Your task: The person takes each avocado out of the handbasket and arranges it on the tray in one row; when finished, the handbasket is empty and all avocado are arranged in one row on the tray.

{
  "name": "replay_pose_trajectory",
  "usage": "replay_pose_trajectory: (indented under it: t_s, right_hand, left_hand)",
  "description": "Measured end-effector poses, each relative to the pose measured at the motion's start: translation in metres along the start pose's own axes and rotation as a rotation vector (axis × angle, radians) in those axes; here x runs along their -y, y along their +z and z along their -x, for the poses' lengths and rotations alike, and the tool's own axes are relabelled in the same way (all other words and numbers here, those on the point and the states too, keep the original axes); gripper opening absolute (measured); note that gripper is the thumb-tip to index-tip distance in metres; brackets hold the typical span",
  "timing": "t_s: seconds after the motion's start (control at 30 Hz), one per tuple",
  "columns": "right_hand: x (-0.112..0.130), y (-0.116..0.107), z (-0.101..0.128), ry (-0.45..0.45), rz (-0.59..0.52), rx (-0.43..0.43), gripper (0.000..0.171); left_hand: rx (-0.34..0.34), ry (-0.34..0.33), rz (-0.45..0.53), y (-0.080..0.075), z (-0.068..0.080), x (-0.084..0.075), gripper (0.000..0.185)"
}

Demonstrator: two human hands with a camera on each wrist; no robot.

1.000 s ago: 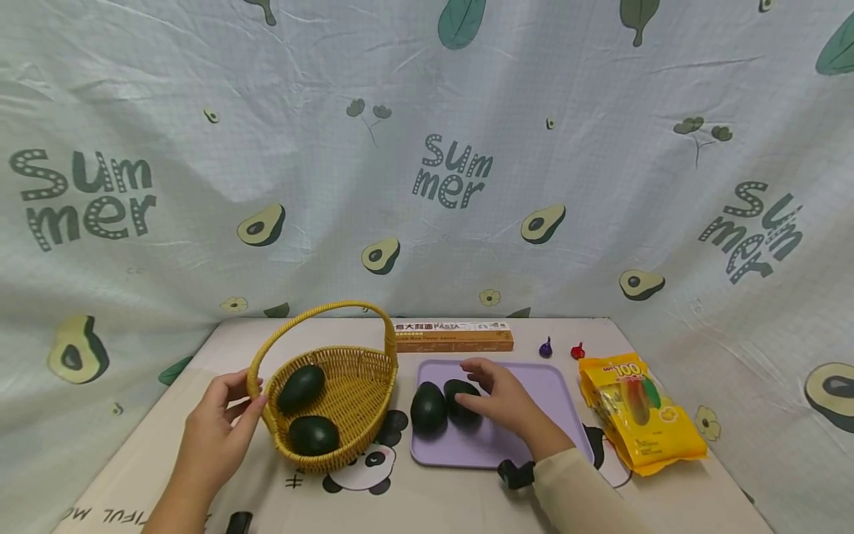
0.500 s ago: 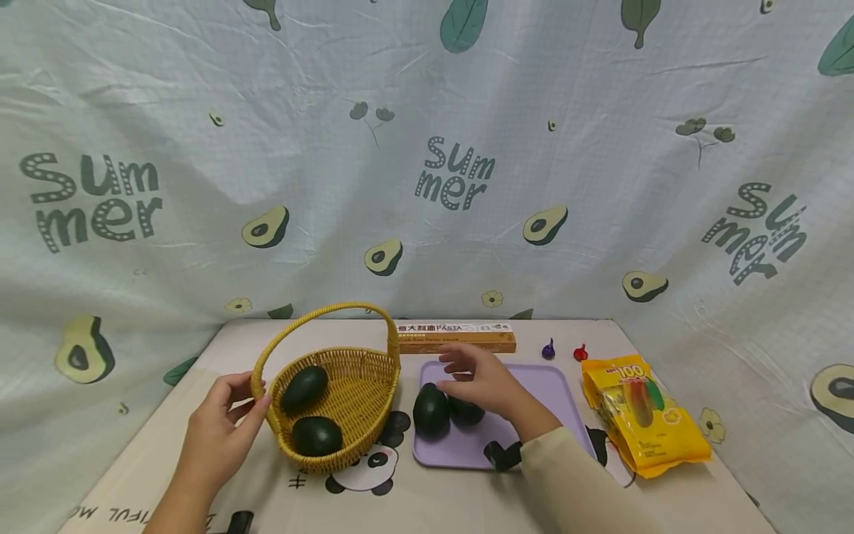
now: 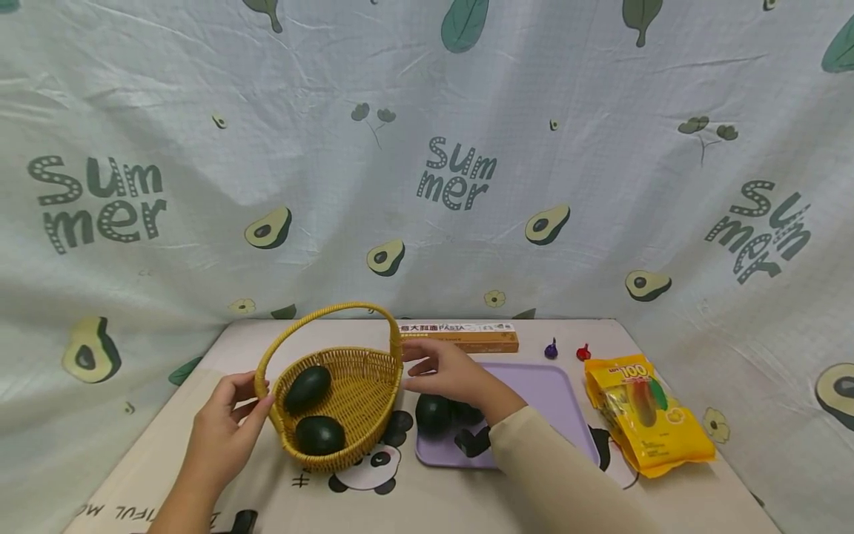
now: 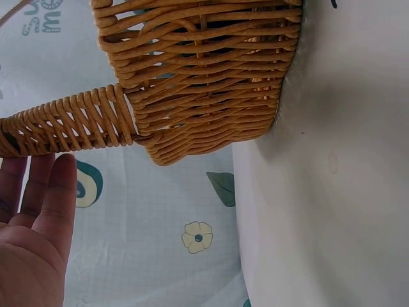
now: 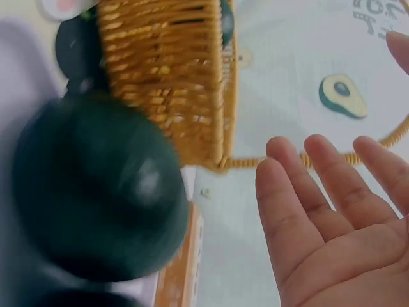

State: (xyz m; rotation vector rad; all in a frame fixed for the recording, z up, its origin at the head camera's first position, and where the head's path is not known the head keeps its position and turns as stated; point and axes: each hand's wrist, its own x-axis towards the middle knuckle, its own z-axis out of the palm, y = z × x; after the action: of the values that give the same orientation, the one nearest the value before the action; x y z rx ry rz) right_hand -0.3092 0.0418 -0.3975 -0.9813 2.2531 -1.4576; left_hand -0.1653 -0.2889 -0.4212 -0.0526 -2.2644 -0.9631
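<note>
A yellow wicker basket (image 3: 356, 386) holds two dark green avocados, one avocado (image 3: 308, 389) behind the other avocado (image 3: 320, 435). My left hand (image 3: 223, 430) pinches the lower left end of its arched handle (image 4: 70, 121); the thumb is out of the left wrist view. My right hand (image 3: 450, 374) reaches to the basket's right side, fingers (image 5: 291, 217) extended and apart, fingertips close by the handle's right end. Below that hand, two more avocados sit on a lilac tray (image 3: 534, 386): the left avocado (image 3: 434, 415) and a partly covered avocado (image 3: 467, 412).
Behind the tray lies a pasta box (image 3: 480, 341). To its right are a purple wrapped candy (image 3: 551, 348) and a red candy (image 3: 583, 352). A yellow candy bag (image 3: 647, 415) lies at the right. A printed cloth (image 3: 427, 259) hangs behind the table.
My right hand has moved left from over the tray's avocados to the basket's right side. My left hand stays at the handle, and the basket keeps its place.
</note>
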Motion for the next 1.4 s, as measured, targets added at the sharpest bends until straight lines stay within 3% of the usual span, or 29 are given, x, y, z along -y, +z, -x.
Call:
replay_pose_trajectory:
  t_s: [0.43, 0.6, 0.87, 1.23, 1.4]
  right_hand:
    - [0.019, 0.033, -0.035, 0.038, -0.004, 0.058, 0.049]
    - [0.021, 0.046, -0.047, 0.063, 0.027, 0.134, 0.050]
    - [0.025, 0.062, -0.059, 0.166, -0.077, 0.253, 0.056]
    - [0.028, 0.087, -0.073, 0.250, -0.160, 0.354, 0.046]
    - [0.028, 0.092, -0.080, 0.334, -0.191, 0.405, 0.042]
  left_hand:
    - [0.000, 0.014, 0.015, 0.000, 0.000, -0.001, 0.035]
    - [0.009, 0.007, 0.012, -0.001, 0.001, -0.001, 0.036]
    - [0.009, 0.017, -0.002, -0.002, 0.001, 0.001, 0.035]
    - [0.016, 0.025, -0.008, -0.004, 0.001, 0.003, 0.036]
    - [0.023, 0.036, 0.009, -0.004, -0.001, 0.004, 0.037]
